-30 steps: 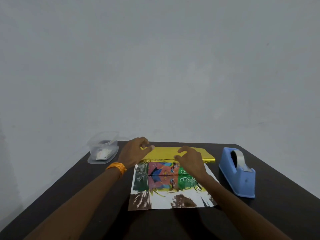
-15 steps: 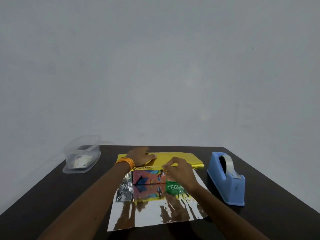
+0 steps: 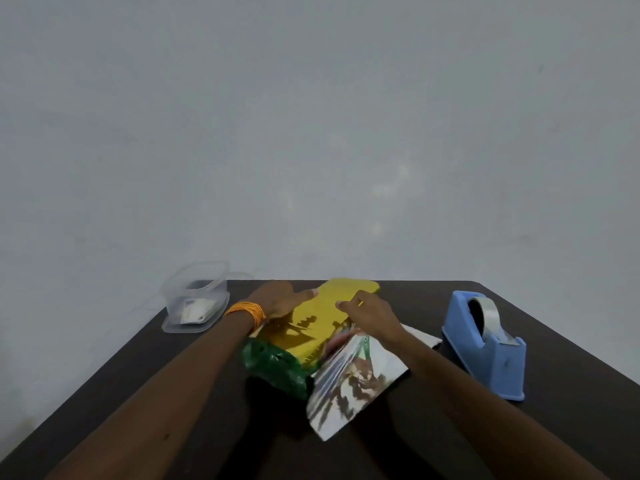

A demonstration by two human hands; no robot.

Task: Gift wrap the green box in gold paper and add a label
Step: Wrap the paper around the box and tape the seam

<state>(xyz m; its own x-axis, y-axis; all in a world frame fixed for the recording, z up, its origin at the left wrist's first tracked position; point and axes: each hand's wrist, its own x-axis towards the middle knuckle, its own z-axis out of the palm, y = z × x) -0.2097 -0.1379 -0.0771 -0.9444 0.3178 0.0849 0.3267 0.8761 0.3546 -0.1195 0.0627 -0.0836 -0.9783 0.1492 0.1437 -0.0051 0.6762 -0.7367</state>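
Note:
The gold paper (image 3: 318, 320) lies tilted over the middle of the table, gold face up, blurred by motion. Its silver underside (image 3: 349, 379) sticks out at the front right. A crinkled green patch (image 3: 273, 365) shows at the front left; whether it is the green box or its reflection in the foil is unclear. My left hand (image 3: 280, 301), an orange band at its wrist, rests on the gold paper's left edge with fingers stretched out. My right hand (image 3: 370, 315) pinches the gold paper at its right side with curled fingers.
A clear plastic tub (image 3: 195, 301) holding white paper slips stands at the back left of the dark table (image 3: 207, 393). A blue tape dispenser (image 3: 485, 341) stands at the right. A grey wall rises behind the table's far edge.
The sheet lay flat showing the colourful box; now the gold face covers it and the paper has lifted and turned. Both hands moved with the paper.

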